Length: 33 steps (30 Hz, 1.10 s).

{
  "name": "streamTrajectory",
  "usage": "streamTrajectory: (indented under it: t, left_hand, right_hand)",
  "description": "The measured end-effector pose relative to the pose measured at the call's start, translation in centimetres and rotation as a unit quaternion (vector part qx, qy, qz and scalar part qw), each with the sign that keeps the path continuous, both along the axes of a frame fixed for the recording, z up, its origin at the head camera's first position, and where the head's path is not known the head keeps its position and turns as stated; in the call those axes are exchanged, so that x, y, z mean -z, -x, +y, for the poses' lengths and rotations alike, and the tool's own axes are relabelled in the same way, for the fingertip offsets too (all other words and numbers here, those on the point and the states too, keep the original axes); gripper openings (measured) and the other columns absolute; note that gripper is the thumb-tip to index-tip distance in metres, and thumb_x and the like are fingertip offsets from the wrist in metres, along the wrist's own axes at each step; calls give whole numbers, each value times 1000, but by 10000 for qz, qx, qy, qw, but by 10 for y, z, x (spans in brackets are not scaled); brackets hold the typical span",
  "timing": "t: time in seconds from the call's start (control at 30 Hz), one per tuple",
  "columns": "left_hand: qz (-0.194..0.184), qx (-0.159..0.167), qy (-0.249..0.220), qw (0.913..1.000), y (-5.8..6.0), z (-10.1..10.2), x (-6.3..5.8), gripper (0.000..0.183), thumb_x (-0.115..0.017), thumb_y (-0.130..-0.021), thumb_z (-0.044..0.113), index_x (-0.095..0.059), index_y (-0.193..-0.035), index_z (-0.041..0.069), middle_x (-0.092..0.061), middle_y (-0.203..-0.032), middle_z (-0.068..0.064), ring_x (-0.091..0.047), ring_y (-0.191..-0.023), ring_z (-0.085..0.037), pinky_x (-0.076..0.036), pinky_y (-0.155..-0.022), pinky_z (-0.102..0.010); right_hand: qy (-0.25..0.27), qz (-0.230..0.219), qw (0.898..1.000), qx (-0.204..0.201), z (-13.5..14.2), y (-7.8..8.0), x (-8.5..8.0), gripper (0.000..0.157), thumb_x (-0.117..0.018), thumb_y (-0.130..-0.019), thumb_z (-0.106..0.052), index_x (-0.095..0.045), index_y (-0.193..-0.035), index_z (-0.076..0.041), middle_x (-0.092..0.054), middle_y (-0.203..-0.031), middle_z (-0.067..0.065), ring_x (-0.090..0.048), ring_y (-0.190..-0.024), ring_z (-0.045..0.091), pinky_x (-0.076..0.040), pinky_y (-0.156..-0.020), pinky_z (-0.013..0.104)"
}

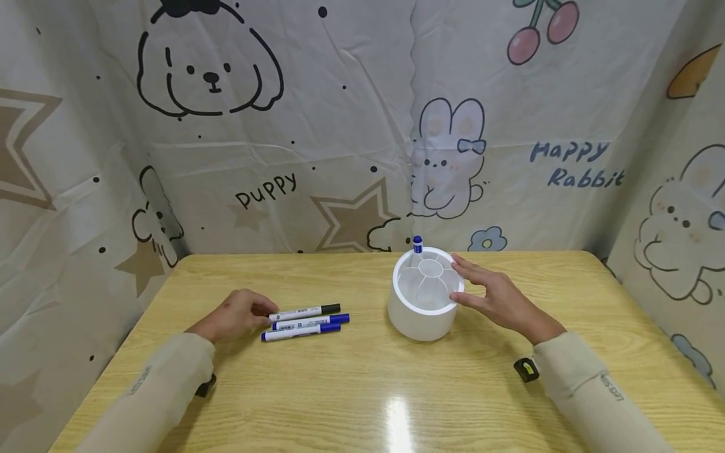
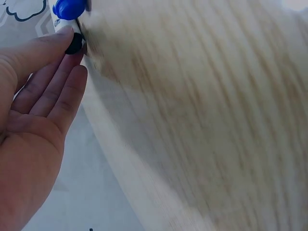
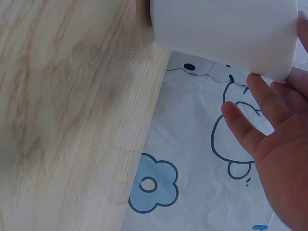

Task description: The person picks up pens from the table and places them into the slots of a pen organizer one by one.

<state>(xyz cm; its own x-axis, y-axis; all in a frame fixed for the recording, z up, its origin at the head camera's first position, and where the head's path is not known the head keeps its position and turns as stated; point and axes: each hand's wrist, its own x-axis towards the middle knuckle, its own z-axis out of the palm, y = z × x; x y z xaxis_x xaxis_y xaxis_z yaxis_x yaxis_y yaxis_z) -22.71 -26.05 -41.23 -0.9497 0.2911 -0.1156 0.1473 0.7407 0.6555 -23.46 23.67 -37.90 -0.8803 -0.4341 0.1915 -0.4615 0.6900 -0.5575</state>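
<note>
My left hand (image 1: pixel 240 314) pinches the rear end of a black-capped marker (image 1: pixel 306 312) between thumb and fingers. That marker lies on the table beside two blue-capped markers (image 1: pixel 311 322). In the left wrist view, the thumb presses on the marker's black end (image 2: pixel 74 44), and a blue end (image 2: pixel 70 7) shows just beyond. A round white pen holder (image 1: pixel 423 322) with clear dividers stands upright to the right. One blue-ended marker (image 1: pixel 418 244) leans in its far compartment. My right hand (image 1: pixel 501 302) rests its spread, fairly straight fingers and thumb against the holder's right rim and side.
The wooden table (image 1: pixel 351 390) ends at the back against a printed cloth (image 1: pixel 351 145), which also hangs at both sides. A black-and-yellow device (image 1: pixel 527 370) sits at the right wrist, and a dark one (image 1: pixel 206 385) at the left wrist.
</note>
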Motion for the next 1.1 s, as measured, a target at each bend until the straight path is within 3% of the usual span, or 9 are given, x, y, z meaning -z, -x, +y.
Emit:
streamTrajectory:
  t: [0.43,0.77,1.1]
  left_hand:
    - [138,-87,214,9996,0,1,-3,16,-71,-91,-3,-76,-103,5,-71,-102,-5,-65,-95,-19,-57,-83,-38]
    - [786,75,-440,9959,6,2,-19,17,-69,-93,2,-75,-109,1,-72,-109,-13,-67,-102,-30,-56,-89,-45]
    - [952,-69,-654,9933,10,9,-25,18,-70,-94,6,-75,-111,3,-71,-112,-14,-68,-101,-28,-58,-84,-40]
  right_hand:
    - [12,-74,10000,0,-1,0,-2,70,-71,-95,-35,-43,-149,0,-28,-160,14,-28,-145,41,-29,-111,65]
    - [-31,23,10000,12,1,1,-2,71,-72,-94,-34,-43,-149,0,-29,-160,13,-30,-144,41,-31,-110,63]
    - [0,-14,10000,-5,1,1,-1,70,-72,-94,-34,-43,-149,-1,-29,-160,14,-30,-144,41,-31,-110,63]
